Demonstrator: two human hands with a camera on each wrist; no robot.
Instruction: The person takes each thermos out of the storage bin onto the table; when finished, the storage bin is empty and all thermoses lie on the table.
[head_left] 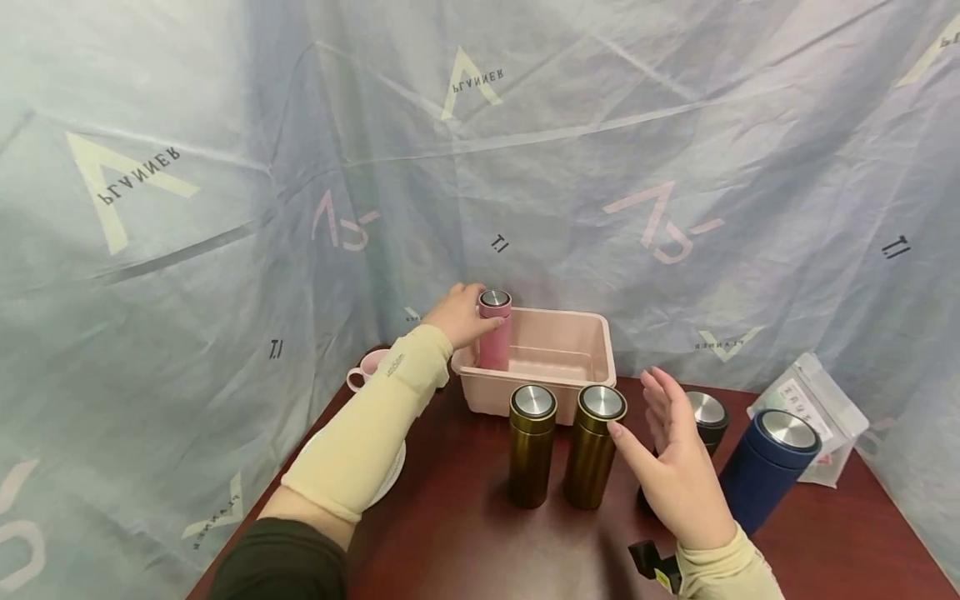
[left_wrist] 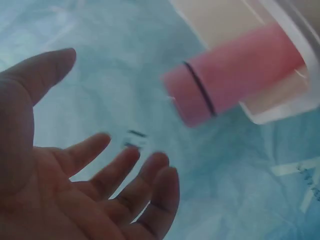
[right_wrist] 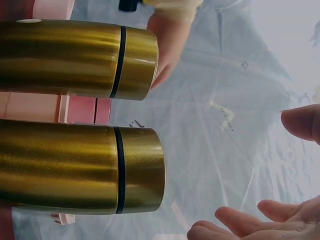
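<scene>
— Pink flask (head_left: pixel 495 332): where?
— Upright inside the pink bin (head_left: pixel 592 333), tucked into its near left corner, steel cap up.

— And the left hand (head_left: pixel 459 315)?
— Reaching over the bin's left rim, right at the flask's upper part. From the head view, looks like contact with the cap end. From the left wrist view, palm wide, fingers (left_wrist: pixel 150 175) spread and relaxed, a gap between them and the flask. Holding nothing.

— Right hand (head_left: pixel 675 467)?
— Hovering above the table (head_left: pixel 465 533), flat and wide, fingers straight and pointing up, thumb stretched toward the right gold flask (head_left: pixel 592 458). Just beside it; cannot tell whether touching. Gripping nothing.

— Anything else near that hand?
— Left gold flask (head_left: pixel 531 458) close alongside the right one, both upright in front of the bin. Black flask (head_left: pixel 708 412) partly hidden behind the fingers. Navy flask (head_left: pixel 765 475) further right, leaning in the frame, and a clear packet (head_left: pixel 813 400) behind it.

— On the left side?
— Pink cup (head_left: pixel 367 367) beyond the left forearm, white plate (head_left: pixel 393 475) mostly under the sleeve. All round, a pale printed sheet (head_left: pixel 225 167) as backdrop.
</scene>
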